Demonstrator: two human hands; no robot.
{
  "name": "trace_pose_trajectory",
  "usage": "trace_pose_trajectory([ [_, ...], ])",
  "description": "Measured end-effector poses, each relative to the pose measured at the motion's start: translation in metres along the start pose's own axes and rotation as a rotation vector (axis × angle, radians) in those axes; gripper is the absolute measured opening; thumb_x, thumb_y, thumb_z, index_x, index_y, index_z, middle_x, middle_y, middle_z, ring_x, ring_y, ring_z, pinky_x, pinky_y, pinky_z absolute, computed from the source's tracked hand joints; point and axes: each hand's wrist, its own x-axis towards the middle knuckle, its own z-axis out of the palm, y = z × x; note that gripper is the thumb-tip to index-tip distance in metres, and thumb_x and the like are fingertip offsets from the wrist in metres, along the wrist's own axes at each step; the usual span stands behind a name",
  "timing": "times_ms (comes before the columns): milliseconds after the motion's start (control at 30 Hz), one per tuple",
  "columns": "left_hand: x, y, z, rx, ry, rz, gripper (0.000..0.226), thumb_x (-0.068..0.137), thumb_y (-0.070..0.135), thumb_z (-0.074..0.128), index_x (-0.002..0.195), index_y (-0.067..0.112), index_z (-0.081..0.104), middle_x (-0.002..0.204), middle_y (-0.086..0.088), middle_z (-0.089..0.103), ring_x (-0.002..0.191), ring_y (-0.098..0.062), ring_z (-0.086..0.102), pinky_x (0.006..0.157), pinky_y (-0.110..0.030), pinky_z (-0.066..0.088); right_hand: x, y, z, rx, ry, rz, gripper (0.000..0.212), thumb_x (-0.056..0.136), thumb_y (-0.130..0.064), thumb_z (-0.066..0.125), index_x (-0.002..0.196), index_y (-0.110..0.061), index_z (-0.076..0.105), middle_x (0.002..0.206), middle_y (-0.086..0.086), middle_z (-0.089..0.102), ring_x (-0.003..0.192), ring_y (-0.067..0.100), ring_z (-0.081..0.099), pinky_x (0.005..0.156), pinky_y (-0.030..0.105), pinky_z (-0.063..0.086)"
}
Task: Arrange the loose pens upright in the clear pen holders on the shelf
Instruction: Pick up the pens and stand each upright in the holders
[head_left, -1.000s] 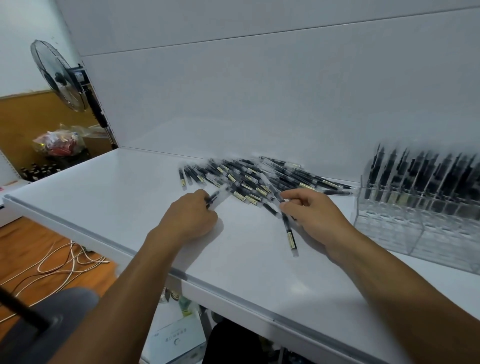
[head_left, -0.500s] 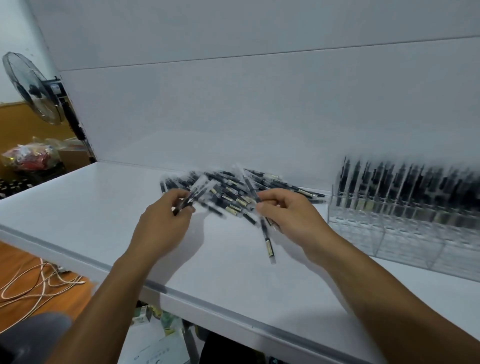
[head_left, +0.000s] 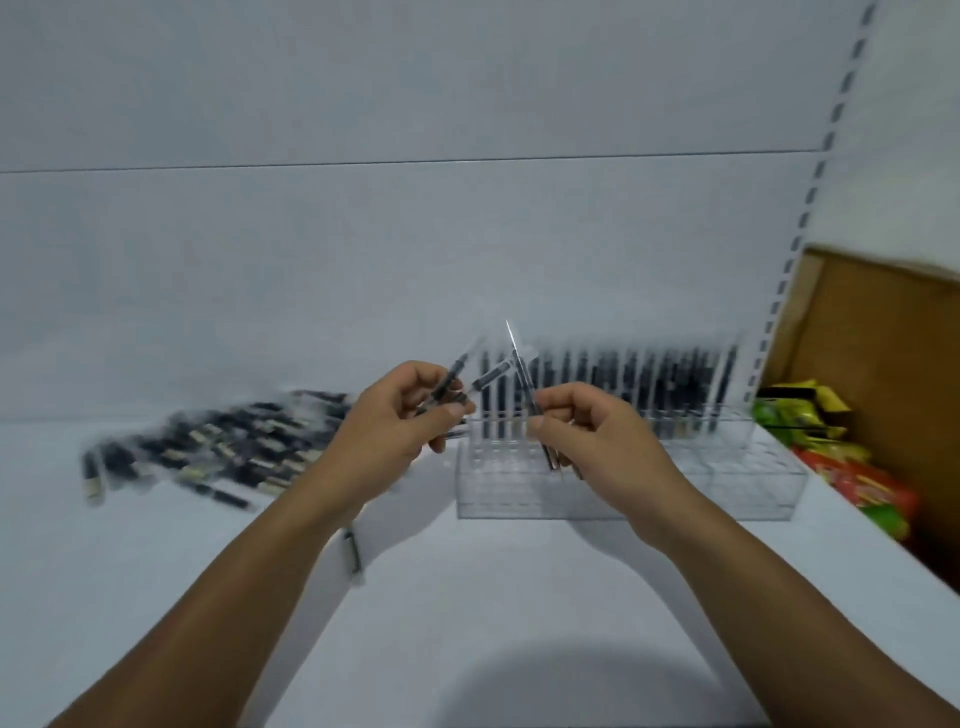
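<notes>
The white back panel (head_left: 363, 234) fills the upper half of the frame, with one thin horizontal seam across it. A slotted metal upright (head_left: 815, 182) runs down its right edge, and beyond that a brown board (head_left: 872, 364) stands at the far right.

The white shelf (head_left: 467, 597) takes up the lower half. Both forearms reach in from the bottom corners and meet near the centre of the frame.

The clear pen holders (head_left: 753, 493) sit on the shelf right of centre, against the back panel, as a long low block of small compartments. The upright pens (head_left: 649, 384) already standing in them form a dark row along the back compartments. The front compartments look bare, though motion blur makes this hard to judge.

The pile of loose pens (head_left: 223, 452) lies flat on the shelf at middle left, well apart from the holders and smeared by blur. Bright green, yellow and red snack packets (head_left: 857, 483) lie at the right edge, just beyond the holders.

The left hand (head_left: 395, 431) is at the centre, above the left end of the holders. Its fingers and thumb curl around a small bunch of pens (head_left: 457, 374), which slant up and to the right. The right hand (head_left: 597, 441) is just beside it, in front of the holders, and pinches a single pen (head_left: 524, 379) between thumb and forefinger. That pen stands nearly upright, its clear wrapper ending in a point above the hand.

One stray pen (head_left: 353, 553) lies on the shelf beside the left forearm, apart from the pile.
</notes>
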Motion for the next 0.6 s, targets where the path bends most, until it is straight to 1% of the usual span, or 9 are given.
trace_pose_trajectory([
  [33,0.006,0.003,0.011,-0.013,-0.033,0.010,0.010,0.089,0.009,0.064,0.096,0.015,0.061,0.090,-0.001,0.073,0.060,-0.012,0.055,0.050,-0.013,0.039,-0.003,0.002,-0.011,0.000,0.033,0.006,0.013,0.091,-0.019,0.066,0.103,-0.025,0.064,0.074,-0.008,0.055,0.056,-0.006,0.052,0.053,0.010,0.040],
  [167,0.027,0.015,0.056,-0.072,-0.144,0.024,0.009,0.089,0.007,0.064,0.095,0.013,0.060,0.093,-0.008,0.072,0.057,-0.010,0.055,0.050,-0.013,0.040,-0.012,0.008,-0.056,-0.021,0.196,0.012,0.012,0.091,-0.017,0.067,0.101,-0.023,0.064,0.078,-0.001,0.060,0.059,-0.001,0.055,0.051,0.011,0.041],
  [267,0.038,0.019,0.084,-0.073,-0.233,0.020,0.009,0.089,0.010,0.065,0.095,0.015,0.060,0.093,-0.006,0.072,0.056,-0.008,0.056,0.051,-0.013,0.042,-0.015,0.008,-0.088,-0.051,0.331,0.018,0.010,0.091,-0.017,0.066,0.099,-0.022,0.064,0.086,0.012,0.066,0.066,0.008,0.059,0.052,0.020,0.045],
  [300,0.041,0.020,0.090,-0.072,-0.258,0.021,0.009,0.089,0.009,0.065,0.095,0.015,0.060,0.091,-0.005,0.072,0.056,-0.007,0.056,0.051,-0.013,0.042,-0.015,0.009,-0.098,-0.070,0.375,0.014,0.008,0.091,-0.017,0.066,0.098,-0.021,0.063,0.088,0.014,0.067,0.069,0.012,0.059,0.053,0.022,0.045],
  [400,0.045,0.018,0.104,-0.068,-0.314,0.037,0.010,0.090,0.007,0.064,0.094,0.016,0.061,0.088,-0.003,0.072,0.056,-0.006,0.057,0.051,-0.011,0.042,-0.011,0.009,-0.128,-0.112,0.484,0.003,0.003,0.092,-0.016,0.065,0.091,-0.018,0.063,0.085,0.012,0.066,0.074,0.017,0.062,0.055,0.023,0.047],
  [500,0.045,0.012,0.109,-0.051,-0.355,0.047,0.010,0.089,0.009,0.065,0.095,0.016,0.062,0.084,0.001,0.072,0.058,-0.005,0.058,0.051,-0.012,0.043,-0.001,0.012,-0.151,-0.168,0.575,0.004,0.007,0.093,-0.019,0.065,0.087,-0.014,0.063,0.089,0.017,0.068,0.076,0.020,0.065,0.062,0.029,0.050],
  [567,0.046,0.009,0.110,-0.066,-0.353,0.043,0.011,0.088,0.009,0.065,0.097,0.015,0.062,0.086,0.000,0.073,0.059,-0.006,0.059,0.051,-0.013,0.044,0.007,0.015,-0.161,-0.230,0.617,0.003,0.009,0.093,-0.020,0.064,0.087,-0.014,0.064,0.087,0.012,0.068,0.083,0.024,0.067,0.066,0.032,0.052],
  [600,0.047,0.009,0.110,-0.087,-0.347,0.037,0.011,0.088,0.008,0.065,0.097,0.014,0.062,0.086,-0.001,0.073,0.059,-0.006,0.059,0.050,-0.013,0.043,0.012,0.016,-0.164,-0.246,0.630,0.002,0.008,0.093,-0.020,0.064,0.089,-0.013,0.065,0.085,0.009,0.068,0.085,0.024,0.068,0.067,0.032,0.054],
])
